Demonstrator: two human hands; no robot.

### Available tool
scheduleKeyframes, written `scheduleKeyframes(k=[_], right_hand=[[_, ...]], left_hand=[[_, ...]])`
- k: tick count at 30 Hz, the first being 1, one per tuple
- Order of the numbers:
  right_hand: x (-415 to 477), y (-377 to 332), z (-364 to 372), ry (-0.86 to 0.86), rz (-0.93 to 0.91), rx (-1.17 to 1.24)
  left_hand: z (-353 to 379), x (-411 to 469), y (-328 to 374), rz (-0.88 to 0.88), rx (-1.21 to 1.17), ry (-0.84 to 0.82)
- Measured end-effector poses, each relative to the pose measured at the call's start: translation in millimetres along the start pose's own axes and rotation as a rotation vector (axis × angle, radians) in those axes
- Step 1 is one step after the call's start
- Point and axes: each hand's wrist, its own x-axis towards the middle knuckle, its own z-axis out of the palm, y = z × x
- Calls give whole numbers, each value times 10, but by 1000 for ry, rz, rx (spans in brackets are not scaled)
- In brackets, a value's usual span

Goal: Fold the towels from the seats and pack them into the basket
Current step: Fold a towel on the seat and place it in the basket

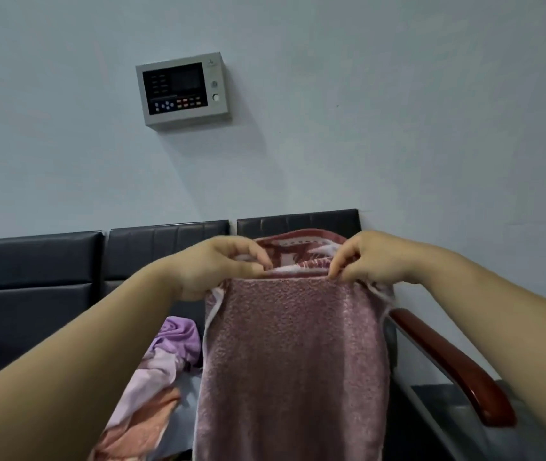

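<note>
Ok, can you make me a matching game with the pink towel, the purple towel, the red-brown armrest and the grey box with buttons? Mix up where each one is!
Things
1. pink towel
2. purple towel
3. armrest
4. grey box

Places
A. fixed on the wall
B. crumpled on the black seats
C. pinched at its top edge by the left hand and right hand
D. at the right end of the row of seats

Pairs: 1-C, 2-B, 3-D, 4-A
</note>
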Motion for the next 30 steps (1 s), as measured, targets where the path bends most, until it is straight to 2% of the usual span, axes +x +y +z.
scheduleKeyframes(k=[1, 3, 5, 6, 8, 10, 12, 13, 15, 16, 18, 19, 20, 22, 24, 26, 28, 30], right_hand=[[12, 10, 29, 58, 13, 78], [42, 9, 91, 159, 6, 211], [42, 13, 129, 192, -64, 325], [10, 15, 132, 153, -104, 362], [-82, 26, 127, -67, -101, 316], [-25, 128, 177, -286, -62, 28], [30, 191, 217, -264, -49, -161], [52, 221, 221, -197, -32, -143], [107, 290, 248, -20, 39, 108], [151, 326, 299, 64, 69, 271], [225, 375, 435, 174, 103, 535], [253, 396, 497, 193, 91, 610], [260, 402, 540, 190, 55, 641], [259, 432, 566, 79, -43, 605], [253, 477, 552, -165, -97, 429], [289, 546, 566, -328, -96, 123], [378, 632, 589, -282, -76, 7], [459, 744, 602, -159, -15, 133]], left_hand=[[33, -21, -10, -32, 104, -93], [55, 13, -57, -87, 512, -178], [3, 89, -116, -68, 818, -50], [-42, 106, -146, -38, 828, 68], [-119, 114, -234, -14, 607, 250], [-117, 224, -385, -2, 352, 260], [-17, 230, -405, 49, 177, 244], [25, 225, -396, 66, 90, 237], [37, 217, -395, 66, 32, 172], [21, 233, -437, 46, 108, 90], [-12, 280, -529, -23, 444, -79], [-24, 315, -580, -50, 607, -109], [-52, 353, -624, -58, 735, -89], [-129, 430, -695, -27, 826, 87], [-181, 484, -792, 21, 604, 248], [-113, 506, -847, 57, 300, 299], [-10, 515, -883, 72, 74, 251], [31, 506, -924, 44, -35, 88]])
